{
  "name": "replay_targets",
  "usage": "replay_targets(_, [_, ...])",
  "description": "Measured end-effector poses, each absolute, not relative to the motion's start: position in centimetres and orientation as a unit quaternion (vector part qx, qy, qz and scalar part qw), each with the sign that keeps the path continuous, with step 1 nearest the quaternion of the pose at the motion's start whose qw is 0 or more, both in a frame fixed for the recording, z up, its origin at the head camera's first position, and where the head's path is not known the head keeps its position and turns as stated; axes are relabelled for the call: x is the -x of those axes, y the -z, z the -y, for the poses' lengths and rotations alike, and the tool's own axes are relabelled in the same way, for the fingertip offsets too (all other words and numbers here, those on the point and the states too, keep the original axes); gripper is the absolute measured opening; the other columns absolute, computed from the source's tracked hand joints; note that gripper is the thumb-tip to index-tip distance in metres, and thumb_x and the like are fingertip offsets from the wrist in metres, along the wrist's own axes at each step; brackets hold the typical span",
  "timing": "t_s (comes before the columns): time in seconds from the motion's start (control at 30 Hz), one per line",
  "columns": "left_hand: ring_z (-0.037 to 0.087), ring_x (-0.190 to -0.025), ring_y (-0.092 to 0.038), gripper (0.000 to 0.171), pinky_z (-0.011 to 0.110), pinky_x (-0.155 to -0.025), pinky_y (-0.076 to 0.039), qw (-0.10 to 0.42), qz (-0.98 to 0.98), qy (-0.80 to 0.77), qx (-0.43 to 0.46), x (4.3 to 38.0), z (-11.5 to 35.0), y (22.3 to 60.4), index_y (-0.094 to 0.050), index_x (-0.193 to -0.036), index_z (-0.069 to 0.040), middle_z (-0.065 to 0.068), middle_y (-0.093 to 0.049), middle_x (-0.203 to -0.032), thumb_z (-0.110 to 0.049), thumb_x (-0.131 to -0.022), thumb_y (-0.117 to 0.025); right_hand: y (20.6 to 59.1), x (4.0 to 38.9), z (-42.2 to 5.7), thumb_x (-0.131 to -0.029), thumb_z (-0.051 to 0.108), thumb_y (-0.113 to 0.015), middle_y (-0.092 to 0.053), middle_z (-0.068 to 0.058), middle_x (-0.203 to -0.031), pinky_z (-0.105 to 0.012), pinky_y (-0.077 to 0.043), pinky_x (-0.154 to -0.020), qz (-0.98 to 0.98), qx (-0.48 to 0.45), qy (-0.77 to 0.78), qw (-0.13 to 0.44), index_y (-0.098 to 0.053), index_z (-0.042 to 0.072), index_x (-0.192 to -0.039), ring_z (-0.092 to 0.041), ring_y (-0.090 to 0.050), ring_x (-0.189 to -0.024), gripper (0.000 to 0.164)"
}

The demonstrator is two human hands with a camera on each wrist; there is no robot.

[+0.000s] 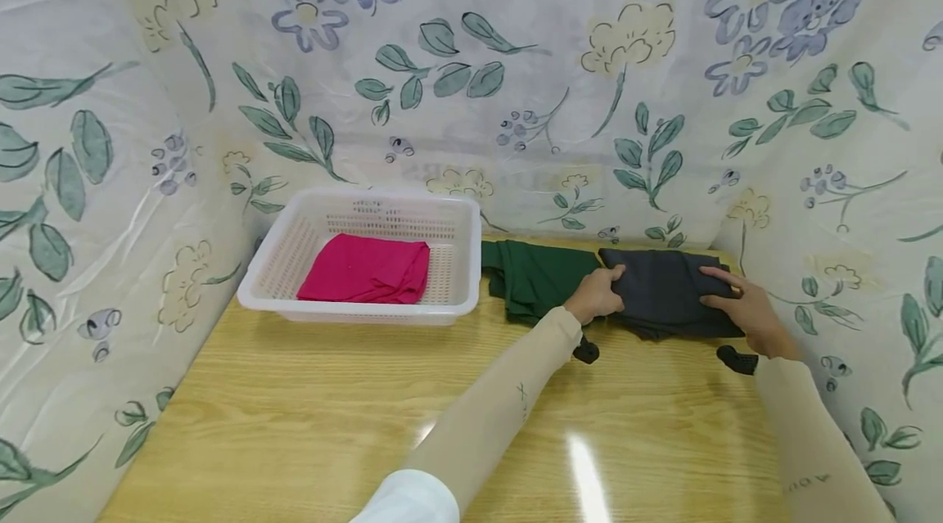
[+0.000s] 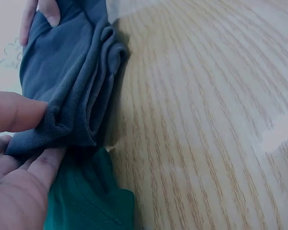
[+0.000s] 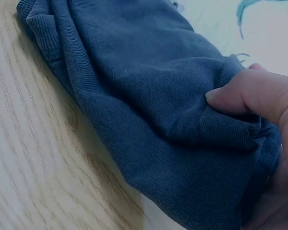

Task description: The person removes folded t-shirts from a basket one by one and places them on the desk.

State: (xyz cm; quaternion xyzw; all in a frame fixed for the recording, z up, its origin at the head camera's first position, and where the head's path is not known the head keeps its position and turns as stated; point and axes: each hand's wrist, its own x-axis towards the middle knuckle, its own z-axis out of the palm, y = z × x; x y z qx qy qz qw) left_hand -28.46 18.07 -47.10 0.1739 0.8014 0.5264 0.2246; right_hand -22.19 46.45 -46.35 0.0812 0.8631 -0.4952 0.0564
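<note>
A folded dark grey garment (image 1: 656,286) lies on the table's back right, its layers stacked with loose folds along the front. At its left end my left hand (image 1: 595,295) pinches the cloth; the left wrist view shows the thumb on top and fingers (image 2: 50,160) underneath. My right hand (image 1: 755,317) grips the other end, its thumb (image 3: 228,98) pressing into the upper layer and the other fingers mostly hidden below. Left of the grey cloth lies a folded green garment (image 1: 541,273), partly behind my left hand.
A white plastic basket (image 1: 471,261) stands at the back left with a folded pink cloth (image 1: 368,265) inside. Floral-patterned sheeting (image 1: 471,81) rises behind the table and along both sides. The wooden table (image 1: 309,408) reaches toward me, with bright reflections near the front.
</note>
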Motion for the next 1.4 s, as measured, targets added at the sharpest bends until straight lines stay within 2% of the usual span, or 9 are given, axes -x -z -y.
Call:
replay_targets(0.37, [0.025, -0.104, -0.059, 0.074, 0.030, -0.058, -0.037, 0.231, -0.808, -0.517, -0.165, 28.2, -17.7, 47.3, -0.035, -0.161, -0.015, 0.001, -0.037, -0.163, 0.007, -0.096, -0.064, 47.0, 22.6, -45.7, -0.102, 0.026, -0.068, 0.000, -0.026, -0.169, -0.074, -0.018, -0.113, -0.873, -0.078, 0.478, 0.063, -0.035, 0.021, -0.162, -0.058, -0.008, -0.149, 0.069])
replay_targets(0.43, [0.029, -0.095, -0.060, 0.073, 0.029, -0.056, -0.037, 0.226, -0.807, -0.519, -0.165, 28.2, -17.9, 47.4, -0.037, -0.161, -0.014, 0.003, -0.038, -0.163, 0.007, -0.096, -0.064, 47.0, 22.4, -45.6, -0.102, 0.027, -0.067, 0.001, -0.027, -0.168, -0.074, -0.019, -0.112, -0.874, -0.085, 0.474, 0.065, -0.033, 0.020, -0.163, -0.058, -0.008, -0.149, 0.070])
replay_targets(0.57, [0.021, -0.070, -0.053, 0.069, 0.028, -0.051, -0.035, 0.212, -0.816, -0.513, -0.159, 28.3, -18.2, 47.4, -0.042, -0.158, -0.011, 0.005, -0.045, -0.158, 0.009, -0.095, -0.063, 46.9, 22.3, -45.5, -0.103, 0.025, -0.065, 0.002, -0.031, -0.167, -0.074, -0.020, -0.112, -0.878, -0.090, 0.465, 0.070, -0.028, 0.012, -0.163, -0.060, -0.007, -0.148, 0.072])
replay_targets(0.7, [0.016, -0.045, -0.029, 0.060, 0.028, -0.046, -0.030, 0.195, -0.828, -0.500, -0.163, 28.5, -18.3, 47.3, -0.052, -0.151, -0.008, 0.007, -0.062, -0.141, 0.010, -0.095, -0.059, 47.0, 22.6, -45.5, -0.103, 0.018, -0.064, -0.002, -0.037, -0.164, -0.073, -0.023, -0.111, -0.891, -0.091, 0.439, 0.065, -0.028, 0.005, -0.162, -0.061, -0.011, -0.146, 0.070])
replay_targets(0.8, [0.013, -0.054, -0.040, 0.052, 0.026, -0.050, -0.033, 0.169, -0.836, -0.490, -0.179, 28.4, -18.0, 47.0, -0.059, -0.144, -0.005, 0.008, -0.066, -0.136, 0.008, -0.094, -0.059, 47.1, 22.8, -45.6, -0.103, 0.017, -0.064, -0.008, -0.040, -0.162, -0.073, -0.025, -0.110, -0.903, -0.096, 0.414, 0.054, -0.031, 0.001, -0.160, -0.062, -0.015, -0.144, 0.068])
replay_targets(0.9, [0.015, -0.087, -0.057, 0.043, 0.025, -0.061, -0.038, 0.140, -0.844, -0.480, -0.194, 28.1, -17.4, 46.7, -0.065, -0.138, -0.003, 0.009, -0.061, -0.141, 0.004, -0.096, -0.060, 47.0, 22.8, -45.1, -0.103, 0.020, -0.063, -0.015, -0.040, -0.160, -0.073, -0.029, -0.108, -0.911, -0.106, 0.396, 0.035, -0.034, -0.002, -0.157, -0.062, -0.021, -0.141, 0.066])
replay_targets(1.0, [0.019, -0.108, -0.060, 0.036, 0.026, -0.069, -0.041, 0.125, -0.846, -0.478, -0.200, 28.0, -16.9, 46.1, -0.068, -0.132, -0.002, 0.010, -0.064, -0.136, 0.001, -0.097, -0.062, 46.6, 22.7, -44.2, -0.104, 0.020, -0.061, -0.020, -0.039, -0.159, -0.075, -0.026, -0.108, -0.916, -0.112, 0.386, 0.005, -0.037, -0.006, -0.154, -0.062, -0.023, -0.140, 0.062])
replay_targets(1.17, [0.017, -0.095, -0.062, 0.031, 0.026, -0.070, -0.045, 0.126, -0.844, -0.471, -0.224, 28.2, -16.3, 44.6, -0.070, -0.128, -0.002, 0.009, -0.069, -0.124, -0.003, -0.098, -0.061, 45.3, 22.8, -42.8, -0.104, 0.025, -0.062, -0.026, -0.037, -0.158, -0.081, -0.019, -0.105, -0.925, -0.133, 0.354, -0.038, -0.043, -0.004, -0.151, -0.063, -0.024, -0.139, 0.059])
replay_targets(1.4, [0.011, -0.090, -0.060, 0.027, 0.024, -0.071, -0.049, 0.147, -0.818, -0.480, -0.281, 28.6, -15.2, 42.4, -0.069, -0.127, -0.004, 0.002, -0.066, -0.107, -0.006, -0.102, -0.061, 44.1, 23.2, -40.7, -0.104, 0.026, -0.064, -0.036, -0.038, -0.152, -0.066, -0.044, -0.099, -0.924, -0.067, 0.373, -0.054, -0.041, -0.004, -0.153, -0.056, -0.046, -0.129, 0.062])
